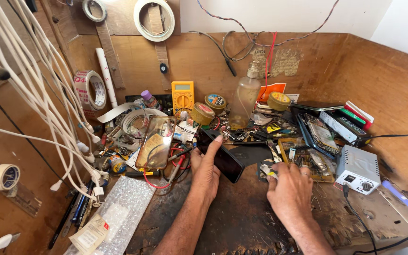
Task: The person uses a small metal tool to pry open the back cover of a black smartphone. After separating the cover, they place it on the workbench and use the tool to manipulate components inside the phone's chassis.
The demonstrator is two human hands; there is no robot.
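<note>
My left hand [206, 171] grips a black smartphone [223, 158] near the bench's middle and holds it tilted, screen up, thumb on its top edge. To its right, my right hand [289, 192] rests palm down on the dark bench top, with its fingertips among small parts and tools next to a black mat [251, 154]. I see nothing gripped in the right hand. A clear phone case [155, 142] lies just left of the phone.
A yellow multimeter [182, 95], round tins and a plastic pump bottle [244, 100] stand at the back. Phones and circuit boards pile at right beside a white box with a knob [358, 169]. White cables [38, 99] hang at left. Bubble wrap [119, 212] lies front left.
</note>
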